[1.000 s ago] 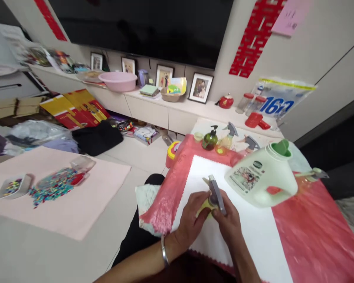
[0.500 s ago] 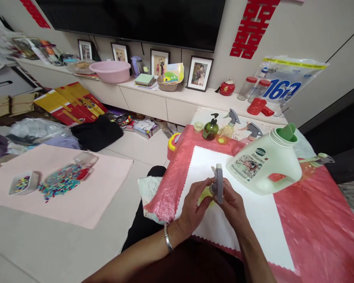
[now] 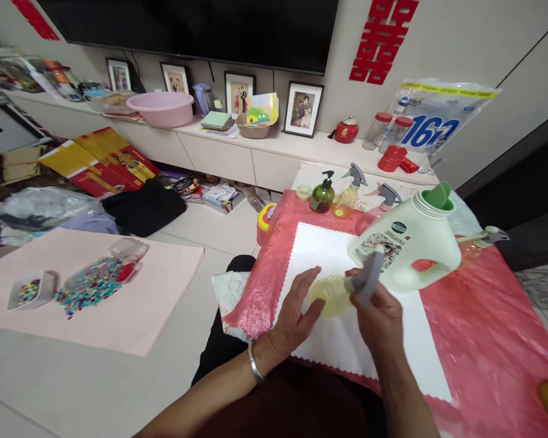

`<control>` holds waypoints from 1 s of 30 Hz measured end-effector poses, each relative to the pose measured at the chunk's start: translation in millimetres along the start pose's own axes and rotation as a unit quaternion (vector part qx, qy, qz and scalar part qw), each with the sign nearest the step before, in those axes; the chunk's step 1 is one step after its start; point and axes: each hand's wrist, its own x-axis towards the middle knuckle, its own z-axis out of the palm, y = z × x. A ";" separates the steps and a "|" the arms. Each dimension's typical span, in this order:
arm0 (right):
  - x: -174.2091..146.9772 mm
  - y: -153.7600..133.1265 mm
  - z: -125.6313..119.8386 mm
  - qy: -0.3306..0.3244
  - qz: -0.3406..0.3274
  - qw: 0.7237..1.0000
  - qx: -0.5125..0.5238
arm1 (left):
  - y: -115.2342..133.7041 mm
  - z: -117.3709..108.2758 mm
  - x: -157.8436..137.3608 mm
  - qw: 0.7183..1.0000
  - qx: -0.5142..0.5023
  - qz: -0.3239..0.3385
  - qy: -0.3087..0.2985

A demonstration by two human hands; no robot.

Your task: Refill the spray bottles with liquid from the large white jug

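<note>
A clear yellowish spray bottle [image 3: 332, 294] with a grey trigger head lies tilted nearly sideways above a white sheet [image 3: 311, 243]. My right hand [image 3: 380, 317] is closed around the bottle's neck, just under the trigger head. At the bottle's base, my left hand [image 3: 298, 311] has its fingers stretched out and thumb apart; whether it touches the base I cannot tell. Behind the right hand stands a large pale green jug [image 3: 422, 234] with a green scoop [image 3: 439, 193] in its mouth.
A green pump bottle [image 3: 322, 196], a small cup [image 3: 304, 193] and more spray bottles stand along the back of the red-covered table [image 3: 488, 328]. At left, a pink sheet [image 3: 164, 274] on the floor holds colourful beads [image 3: 94, 286] and a white tray [image 3: 33, 292].
The spray bottle has tipped over from upright, its head swinging right with my right hand. My left hand's fingers have opened from around it. The view has shifted slightly.
</note>
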 end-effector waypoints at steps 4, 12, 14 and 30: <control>2.3 -27.0 -22.9 0.092 -0.007 0.995 0.040 | -17.5 0.2 -1.5 0.995 0.058 -0.075 0.015; -13.1 -95.6 -77.4 0.224 -0.055 0.973 -0.005 | -63.9 4.0 29.1 0.966 0.230 0.017 -0.115; -15.1 -112.1 -97.7 0.276 -0.078 0.957 -0.034 | -73.3 4.2 43.6 0.948 0.287 0.029 -0.136; 76.7 -52.6 -278.5 0.434 -0.064 0.883 -0.166 | -73.1 19.1 59.6 0.845 0.515 0.065 -0.132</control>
